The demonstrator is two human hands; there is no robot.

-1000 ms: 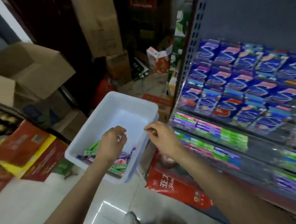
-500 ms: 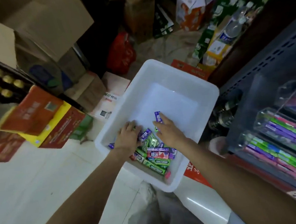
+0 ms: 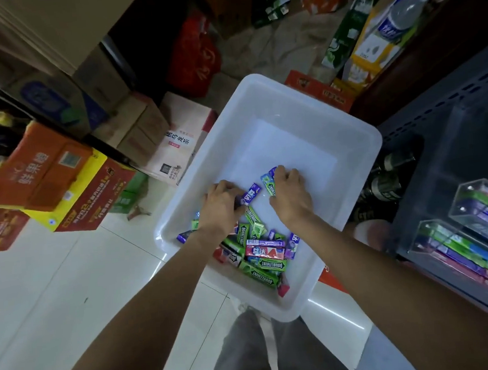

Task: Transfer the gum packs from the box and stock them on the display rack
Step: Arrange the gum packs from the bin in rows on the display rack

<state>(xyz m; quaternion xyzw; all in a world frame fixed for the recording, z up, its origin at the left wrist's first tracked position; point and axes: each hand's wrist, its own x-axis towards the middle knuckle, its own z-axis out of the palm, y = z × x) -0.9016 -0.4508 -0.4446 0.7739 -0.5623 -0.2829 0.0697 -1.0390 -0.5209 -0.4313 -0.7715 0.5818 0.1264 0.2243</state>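
A white plastic box (image 3: 358,148) sits below me on the floor, its near end holding a heap of gum packs (image 3: 263,255) in green, purple and red. Both hands are inside it. My left hand (image 3: 221,206) is closed on a purple gum pack (image 3: 250,194) that sticks out to the right of its fingers. My right hand (image 3: 291,196) is closed over a green gum pack (image 3: 268,184), with a purple one peeking out under its fingers. The display rack (image 3: 471,235) stands at the right, with clear trays of green, purple and pink packs.
Cardboard cartons (image 3: 173,137) and orange and red drink cases (image 3: 43,181) crowd the floor to the left. A red bag (image 3: 196,55) and more boxes lie beyond the box. Dark bottles (image 3: 387,183) stand between box and rack. My grey trouser leg (image 3: 248,352) is below.
My view has swung down from the rack to the box. Both hands went into the box and closed on gum packs; the right hand shifted further out along the bottom.
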